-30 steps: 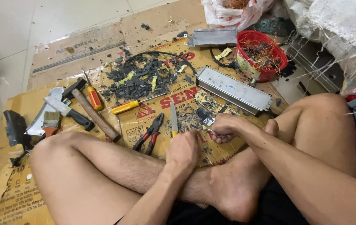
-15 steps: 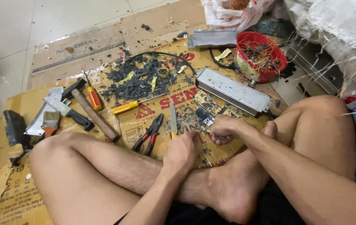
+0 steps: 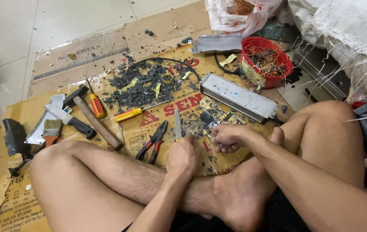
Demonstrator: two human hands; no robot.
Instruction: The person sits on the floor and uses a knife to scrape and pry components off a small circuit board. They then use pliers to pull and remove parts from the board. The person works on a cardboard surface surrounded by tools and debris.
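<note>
Ahead of the left hand (image 3: pixel 182 157) the knife blade (image 3: pixel 178 124) sticks up, red-handled pliers (image 3: pixel 153 141) just beside it. Beyond the right hand (image 3: pixel 226 137) the long metal case (image 3: pixel 238 96) bars the way. Black debris (image 3: pixel 142 86) litters the cardboard (image 3: pixel 84 51) further out; hammer (image 3: pixel 93 120) and screwdrivers crowd the left. Bare tile floor (image 3: pixel 63 17) lies open beyond.
</note>
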